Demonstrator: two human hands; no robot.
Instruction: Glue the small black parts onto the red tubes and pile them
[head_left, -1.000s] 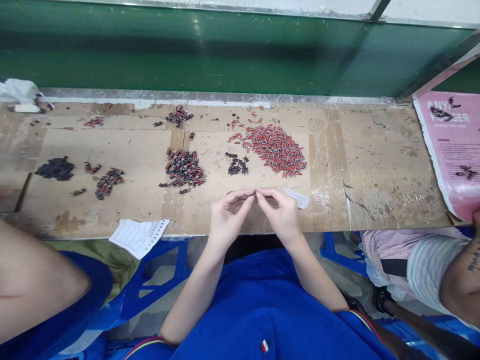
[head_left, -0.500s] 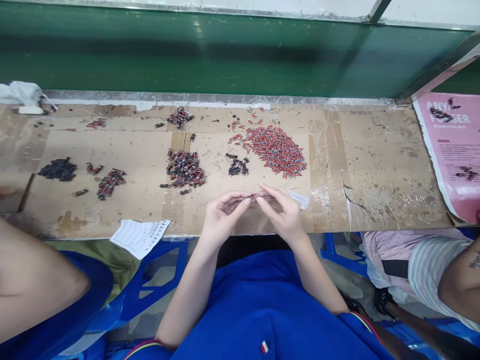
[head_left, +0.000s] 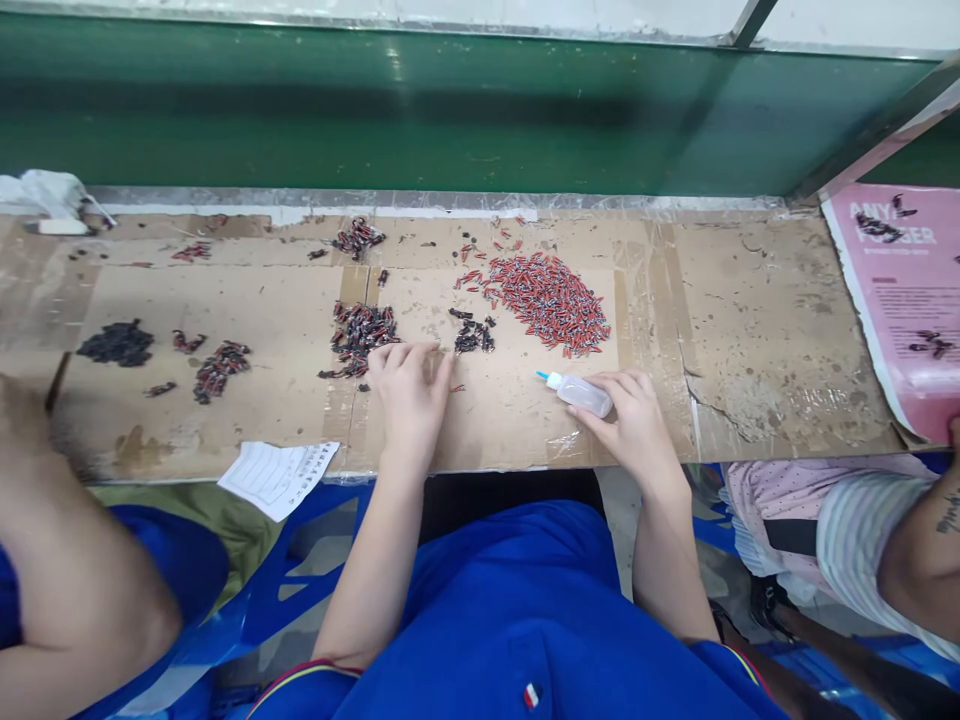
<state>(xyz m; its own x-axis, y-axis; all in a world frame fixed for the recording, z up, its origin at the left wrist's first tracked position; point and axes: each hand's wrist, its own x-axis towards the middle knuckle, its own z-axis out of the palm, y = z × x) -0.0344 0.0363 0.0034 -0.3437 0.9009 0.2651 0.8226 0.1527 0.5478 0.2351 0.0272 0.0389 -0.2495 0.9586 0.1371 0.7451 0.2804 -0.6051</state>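
Observation:
My left hand [head_left: 409, 385] lies palm down on the cardboard-covered bench [head_left: 735, 330], its fingertips at the near edge of a pile of dark red-and-black small parts [head_left: 361, 335]. Whether anything is under the fingers is hidden. My right hand [head_left: 634, 420] has its fingers curled round the base of a small clear squeeze bottle [head_left: 577, 392] with a blue tip, which lies on its side pointing left. A big heap of red small parts [head_left: 551, 300] lies beyond the bottle. A smaller clump of black parts [head_left: 472, 335] sits between the two piles.
More small heaps lie at the left: black bits [head_left: 116, 343] and mixed parts [head_left: 217, 365]. A printed slip [head_left: 277, 475] hangs over the bench's front edge. A pink sheet [head_left: 904, 290] covers the right end. Other people's arms show at the left [head_left: 67, 560] and right [head_left: 922, 560]. A green panel [head_left: 450, 110] backs the bench.
My hands were together pinching one small part at the bench's front. They have parted: the left went to the dark pile, the right went to the squeeze bottle.

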